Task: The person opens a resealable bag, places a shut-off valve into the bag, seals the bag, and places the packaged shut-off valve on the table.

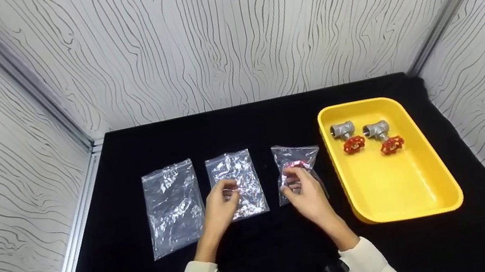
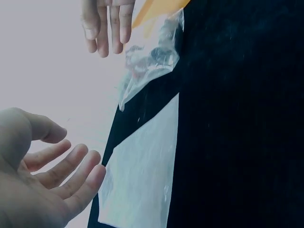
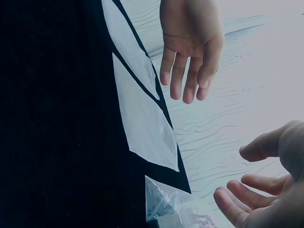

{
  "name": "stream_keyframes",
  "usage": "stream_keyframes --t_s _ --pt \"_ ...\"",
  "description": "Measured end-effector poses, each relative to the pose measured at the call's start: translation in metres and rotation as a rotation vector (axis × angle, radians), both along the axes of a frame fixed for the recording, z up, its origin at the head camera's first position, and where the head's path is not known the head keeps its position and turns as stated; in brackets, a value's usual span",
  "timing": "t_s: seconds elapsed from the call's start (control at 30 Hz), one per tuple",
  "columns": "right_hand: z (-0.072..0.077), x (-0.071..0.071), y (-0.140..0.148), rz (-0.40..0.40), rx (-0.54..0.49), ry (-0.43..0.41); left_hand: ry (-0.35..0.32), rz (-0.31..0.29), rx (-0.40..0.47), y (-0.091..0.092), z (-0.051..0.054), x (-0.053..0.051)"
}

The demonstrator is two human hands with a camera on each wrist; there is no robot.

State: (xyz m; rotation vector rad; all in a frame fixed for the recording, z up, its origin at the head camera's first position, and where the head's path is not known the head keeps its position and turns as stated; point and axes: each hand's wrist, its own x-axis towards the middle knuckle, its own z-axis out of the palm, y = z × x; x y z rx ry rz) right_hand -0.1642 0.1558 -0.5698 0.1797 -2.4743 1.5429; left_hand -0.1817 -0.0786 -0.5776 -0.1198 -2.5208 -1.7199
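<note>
My left hand (image 1: pixel 221 205) hovers over the middle clear zip bag (image 1: pixel 249 194), its fingers loosely bent and holding nothing. In the left wrist view, the left hand (image 2: pixel 45 178) shows a gap between thumb and fingers, apart from the flat bag (image 2: pixel 142 166). My right hand (image 1: pixel 307 193) is over the right zip bag (image 1: pixel 279 154), which bulges with an item showing red and metal through the plastic. Part of that bag is hidden by the hand. The right wrist view shows the right hand (image 3: pixel 266 190) with thumb and fingers spread, nothing between them.
Another clear zip bag (image 1: pixel 175 212) lies flat at the left. On the right stands a yellow tray (image 1: pixel 397 193) holding two metal valves (image 1: pixel 342 129) with red handwheels (image 1: pixel 392 145). Black cloth (image 1: pixel 269 261) covers the table; patterned panels (image 1: pixel 224 34) rise around it.
</note>
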Motion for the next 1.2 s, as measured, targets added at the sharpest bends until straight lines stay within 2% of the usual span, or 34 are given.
stream_keyframes --t_s 0.13,0.4,0.53,0.83,1.0,1.2 --pt "-0.004 -0.002 -0.005 0.025 -0.026 -0.01 0.002 0.038 0.0 -0.011 -0.002 0.0" --pt "-0.014 -0.009 -0.016 0.071 -0.062 -0.01 -0.006 0.124 -0.017 -0.028 -0.014 -0.004" --pt "-0.017 -0.012 -0.021 0.087 -0.073 -0.04 -0.019 0.15 -0.013 -0.034 -0.019 -0.005" --pt "-0.029 -0.016 -0.028 0.114 -0.032 -0.104 -0.046 0.167 -0.021 -0.039 -0.029 -0.006" --pt "-0.034 -0.018 -0.032 0.113 -0.031 -0.162 -0.097 0.155 -0.048 -0.04 -0.031 -0.006" --pt "-0.041 -0.018 -0.034 0.099 0.041 -0.182 -0.133 0.172 -0.077 -0.038 -0.033 -0.006"
